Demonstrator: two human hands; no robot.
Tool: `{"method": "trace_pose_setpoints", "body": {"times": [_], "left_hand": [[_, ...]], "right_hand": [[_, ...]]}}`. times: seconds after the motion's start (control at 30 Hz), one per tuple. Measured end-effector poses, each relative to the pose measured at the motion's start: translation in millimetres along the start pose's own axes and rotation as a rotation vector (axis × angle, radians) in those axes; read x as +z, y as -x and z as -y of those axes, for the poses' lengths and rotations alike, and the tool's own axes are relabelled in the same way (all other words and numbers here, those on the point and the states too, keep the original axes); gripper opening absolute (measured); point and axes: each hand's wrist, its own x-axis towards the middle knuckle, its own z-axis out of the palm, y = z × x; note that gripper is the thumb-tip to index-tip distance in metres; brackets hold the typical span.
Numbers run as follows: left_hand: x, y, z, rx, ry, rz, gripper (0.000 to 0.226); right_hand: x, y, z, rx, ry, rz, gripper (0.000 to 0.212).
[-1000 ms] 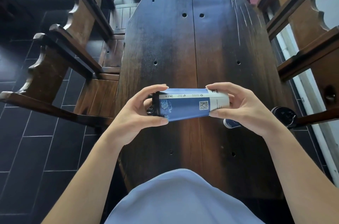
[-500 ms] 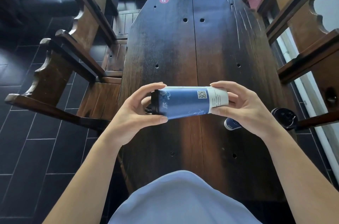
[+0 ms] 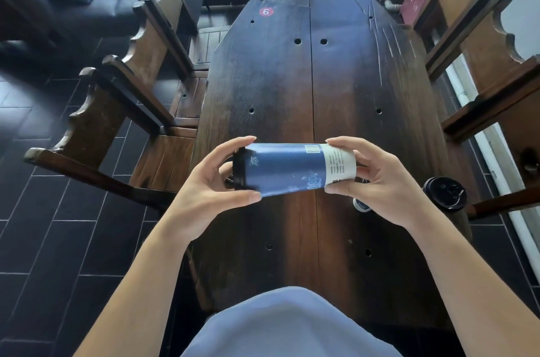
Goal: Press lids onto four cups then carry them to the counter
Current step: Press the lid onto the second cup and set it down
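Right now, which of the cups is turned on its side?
The blue cup held between both hands, black lid toward the left hand. The lidded cup by the table's right edge stands upright.

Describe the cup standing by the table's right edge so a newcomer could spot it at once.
Start at the long dark wooden table and follow its right edge toward the person. There, beyond the right hand, a cup stands upright under a black lid, held by nobody, unlike the blue cup held sideways.

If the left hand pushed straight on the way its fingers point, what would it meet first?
The left hand points rightward along the sideways cup, gripping its black lid. Pushing on would probably drive the lid harder onto the cup, toward the right hand.
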Motion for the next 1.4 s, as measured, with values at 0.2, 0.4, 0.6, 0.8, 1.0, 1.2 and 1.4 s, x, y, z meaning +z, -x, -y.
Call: {"method": "trace_pose_setpoints", "body": {"times": [0.2,0.4,0.6,0.8,1.0,1.2,1.4], "left_hand": [[15,3,4,-0.014,0.004,-0.081,0.070],[15,3,2,-0.045,0.075,-0.061,0.084],[-4,1,2,0.018,-0.003,0.027,0.076],[-21,0,3,-0.038,0.094,0.029,0.079],[-33,-1,0,0.005,0.057,0.138,0.093],[-24,-3,-5,0.028,0.045,0.093,0.084],[2,1,-4,-0.007,0.120,0.045,0.090]], "right_hand": [[-6,6,1,-0.044,0.128,-0.008,0.069],[-4,7,5,-0.085,0.175,-0.037,0.071],[11,8,10,0.010,0.111,-0.043,0.072],[32,5,27,-0.059,0.225,-0.125,0.073],[45,9,34,-0.013,0.156,-0.164,0.071],[39,12,32,-0.002,0.116,-0.150,0.073],[18,14,23,-0.078,0.150,-0.128,0.074]]}}
